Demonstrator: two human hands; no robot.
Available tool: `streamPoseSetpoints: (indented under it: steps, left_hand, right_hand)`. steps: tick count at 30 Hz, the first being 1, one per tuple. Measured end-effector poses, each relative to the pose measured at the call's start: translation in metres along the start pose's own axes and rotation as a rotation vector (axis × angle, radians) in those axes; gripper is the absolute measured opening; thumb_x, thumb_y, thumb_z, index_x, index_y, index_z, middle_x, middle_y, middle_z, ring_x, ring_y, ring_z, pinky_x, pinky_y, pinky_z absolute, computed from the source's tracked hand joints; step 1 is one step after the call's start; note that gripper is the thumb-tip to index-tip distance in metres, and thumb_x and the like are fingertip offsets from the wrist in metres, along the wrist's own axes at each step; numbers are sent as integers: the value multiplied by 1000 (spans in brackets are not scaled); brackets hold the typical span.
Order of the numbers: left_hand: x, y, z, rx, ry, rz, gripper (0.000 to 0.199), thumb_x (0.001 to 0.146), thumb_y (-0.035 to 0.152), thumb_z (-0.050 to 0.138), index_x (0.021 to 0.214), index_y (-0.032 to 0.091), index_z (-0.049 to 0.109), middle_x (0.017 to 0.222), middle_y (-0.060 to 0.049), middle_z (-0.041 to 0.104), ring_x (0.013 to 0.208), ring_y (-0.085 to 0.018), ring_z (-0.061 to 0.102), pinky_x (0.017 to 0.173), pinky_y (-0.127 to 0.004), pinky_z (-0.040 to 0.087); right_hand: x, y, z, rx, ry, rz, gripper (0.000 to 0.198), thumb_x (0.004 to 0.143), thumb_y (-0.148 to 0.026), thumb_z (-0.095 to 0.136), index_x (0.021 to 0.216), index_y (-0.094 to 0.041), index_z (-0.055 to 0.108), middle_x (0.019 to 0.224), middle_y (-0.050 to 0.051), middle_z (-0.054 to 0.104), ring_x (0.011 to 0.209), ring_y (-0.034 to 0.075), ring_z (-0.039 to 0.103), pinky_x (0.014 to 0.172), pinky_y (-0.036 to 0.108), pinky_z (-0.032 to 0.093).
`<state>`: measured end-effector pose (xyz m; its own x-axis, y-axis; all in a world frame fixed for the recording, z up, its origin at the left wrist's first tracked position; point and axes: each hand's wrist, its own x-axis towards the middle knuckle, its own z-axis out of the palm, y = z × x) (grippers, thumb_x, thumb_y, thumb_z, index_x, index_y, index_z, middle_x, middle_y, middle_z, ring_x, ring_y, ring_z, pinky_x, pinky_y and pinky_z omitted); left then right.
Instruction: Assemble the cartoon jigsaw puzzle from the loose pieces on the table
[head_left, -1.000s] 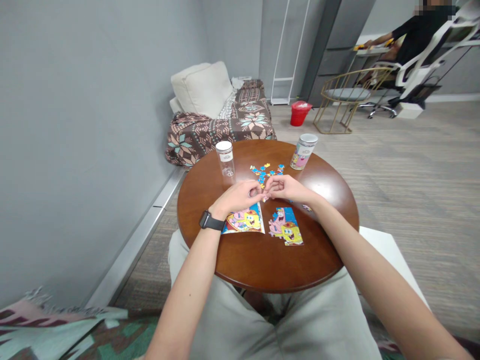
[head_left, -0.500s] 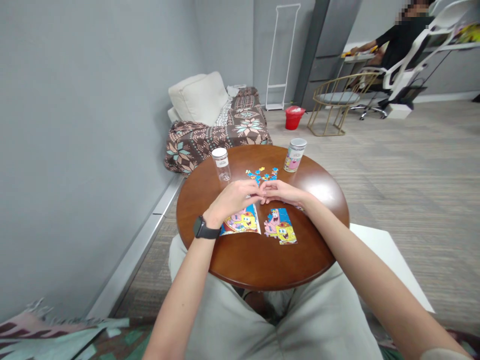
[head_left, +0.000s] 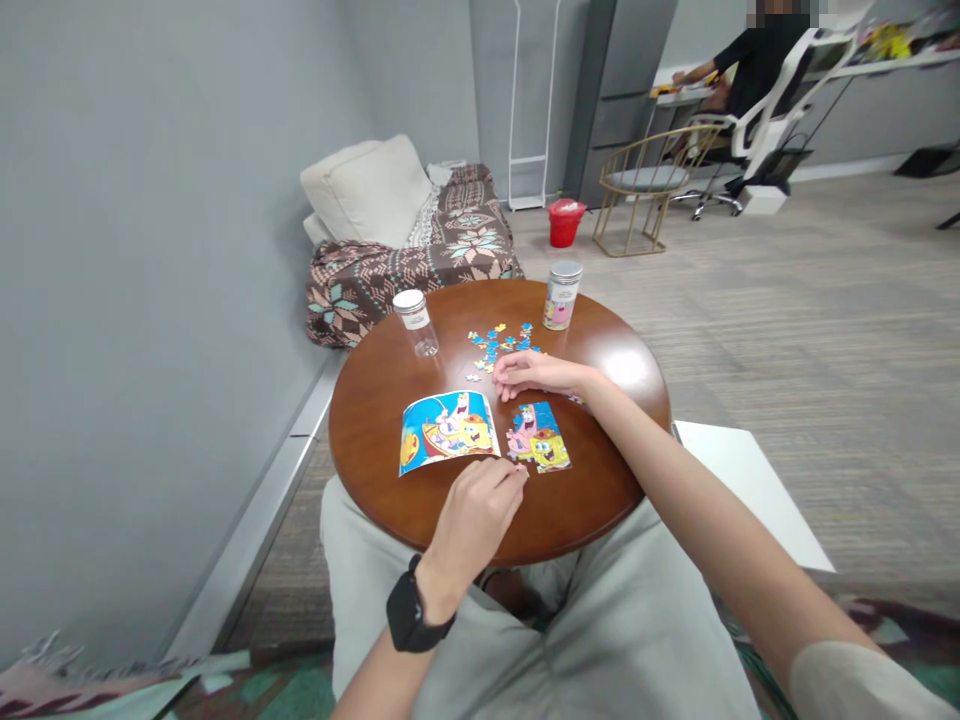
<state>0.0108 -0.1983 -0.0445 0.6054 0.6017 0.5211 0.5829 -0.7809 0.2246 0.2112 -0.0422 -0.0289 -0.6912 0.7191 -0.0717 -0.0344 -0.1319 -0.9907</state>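
Note:
My left hand (head_left: 480, 510), with a dark watch on its wrist, is closed in a pinch at the table's near side. Between its fingertips is a small puzzle piece (head_left: 523, 469), just below the partly joined cartoon puzzle (head_left: 541, 440). My right hand (head_left: 536, 375) rests above that puzzle with fingers loosely curled and slightly apart; I see nothing held in it. Loose puzzle pieces (head_left: 495, 346) lie scattered just beyond it, some hidden by the hand. Left of the joined section is a printed reference picture (head_left: 448, 430), its edges curling up.
On the round wooden table (head_left: 375, 400) stand a clear jar with a white lid (head_left: 417, 325) at back left and a printed jar (head_left: 561, 297) at back right. Beyond are a covered couch (head_left: 420, 262), a red bin (head_left: 565, 224), a gold chair (head_left: 646, 180) and a seated person (head_left: 765, 65).
My hands have parted. The left came down toward me with the puzzle piece, uncovering the reference picture. My right hand stays near the loose pieces. The whole view has shifted slightly.

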Motion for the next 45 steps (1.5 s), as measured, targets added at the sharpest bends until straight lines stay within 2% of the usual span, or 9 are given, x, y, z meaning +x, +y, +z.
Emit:
streamPoseSetpoints:
  steps: [12,19,23,37,41,45]
  left_hand:
    - [-1,1,1,63,30,-41,18,94,8,50,97,14,67,86,-5,68,76,-17,63,69,-31,55]
    - [4,2,-3,17,-86,-96,21,94,7,48,98,17,66,91,-5,66,81,-17,63,73,-32,57]
    - [4,2,-4,30,-107,-107,20,93,6,50,98,17,66,93,-5,66,84,-18,63,75,-32,57]
    - [2,3,0,29,-9,-52,13,92,12,54,95,16,66,98,-6,72,88,-20,66,81,-37,57]
    - [3,6,0,40,26,-88,14,92,12,52,99,16,63,100,-8,69,89,-20,65,80,-36,56]
    - [9,9,-4,31,119,-175,11,91,12,51,91,18,60,90,-7,64,84,-19,61,75,-34,54]
  right_hand:
    - [-1,-2,1,-50,-38,-4,33,76,-40,79,89,-13,64,83,3,70,75,12,67,73,23,52]
    - [-1,-2,1,-94,-52,16,27,79,-36,77,89,-14,66,82,4,70,76,13,66,71,24,51]
    - [0,1,-1,-82,-61,20,29,79,-38,77,90,-14,66,85,4,71,77,12,66,72,25,51]
    - [1,3,-4,-78,-55,49,31,77,-38,78,92,-14,66,85,5,72,78,13,66,73,25,51]
    - [-1,2,-3,-72,-49,38,32,76,-39,78,92,-15,66,85,4,72,78,13,66,72,25,51]
    - [-1,-2,-1,-92,32,-20,30,73,-39,79,87,-15,66,81,3,70,76,13,64,71,25,49]
